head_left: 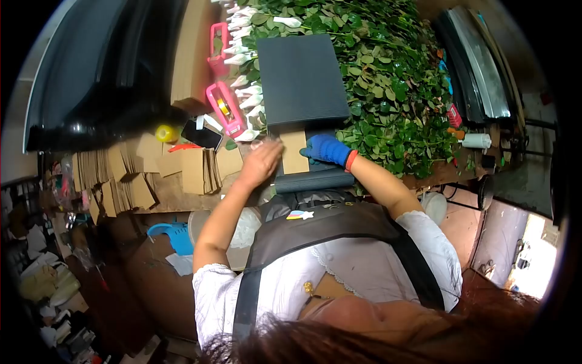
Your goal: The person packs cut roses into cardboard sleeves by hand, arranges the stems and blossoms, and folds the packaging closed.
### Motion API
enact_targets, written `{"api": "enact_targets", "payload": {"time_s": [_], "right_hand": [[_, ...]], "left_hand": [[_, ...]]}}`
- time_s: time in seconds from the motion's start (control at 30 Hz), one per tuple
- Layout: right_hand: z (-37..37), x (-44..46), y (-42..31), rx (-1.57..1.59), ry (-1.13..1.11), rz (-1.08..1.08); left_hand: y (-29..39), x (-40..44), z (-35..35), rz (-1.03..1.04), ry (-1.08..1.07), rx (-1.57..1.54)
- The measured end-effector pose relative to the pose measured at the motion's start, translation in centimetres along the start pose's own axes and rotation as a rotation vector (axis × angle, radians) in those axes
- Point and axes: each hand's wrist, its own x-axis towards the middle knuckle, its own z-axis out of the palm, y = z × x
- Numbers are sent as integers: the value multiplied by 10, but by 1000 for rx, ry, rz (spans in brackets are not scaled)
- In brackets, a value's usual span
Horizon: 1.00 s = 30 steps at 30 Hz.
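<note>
My left hand (264, 162), bare, is at the left edge of a plain brown cardboard piece (295, 151). Its fingertips are smeared by motion, so whether they grip anything is unclear. On the right, my right hand (327, 150) wears a blue glove with dark fingertips. Its fingers lie stretched out by the cardboard's right edge. Under the cardboard is a black corrugated sheet (315, 182), its near edge close to my apron. Beyond my hands a larger dark ribbed panel (303, 79) covers part of the flower stems.
Leafy green stems (388, 79) spread behind and right, with white wrapped heads (240, 59) along their left side. Two pink tape dispensers (225, 111), a phone (202, 134), a yellow tape roll (165, 133) and stacked cardboard pieces (203, 173) lie leftward.
</note>
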Motion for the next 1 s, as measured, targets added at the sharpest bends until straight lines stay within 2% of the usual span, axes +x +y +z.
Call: {"api": "enact_targets", "payload": {"time_s": [0.1, 0.13, 0.17, 0.23, 0.3, 0.33, 0.37, 0.43, 0.5, 0.6, 0.7, 0.73, 0.87, 1.0], "right_hand": [[-2, -7, -1, -216, 83, -88], [-2, -10, -4, -250, 92, -63], [3, -11, -7, -451, 191, -37], [-25, -53, -40, -434, 231, -131], [-58, -80, -45, 46, 389, -489], [-68, -86, -46, 246, 583, -538], [-90, -90, -43, 209, 789, -509], [-128, -65, -13, -160, 1200, -458], [-144, -27, 23, -432, 1231, -328], [-159, 5, 34, -463, 1158, -494], [-179, -5, 16, -329, 1303, -700], [-182, -10, 14, -266, 1306, -681], [-184, -44, 3, -258, 1311, -294], [-176, -51, 4, -319, 1405, -502]], "left_hand": [[9, 13, 17, 48, -254, -69], [11, 14, 27, 36, -184, -91], [7, 15, 30, 9, -221, -74], [7, 16, 29, -37, -287, -43], [10, 14, 32, -45, -225, -96], [12, 15, 30, -31, -215, -89], [13, 15, 32, -36, -209, -74], [18, 18, 29, -37, -192, -82], [24, 19, 27, -38, -188, -92], [26, 21, 25, -46, -175, -96], [28, 22, 23, -47, -175, -105], [28, 23, 23, -38, -174, -104], [33, 29, 15, -59, -198, -117], [30, 29, 18, -65, -184, -119]]}}
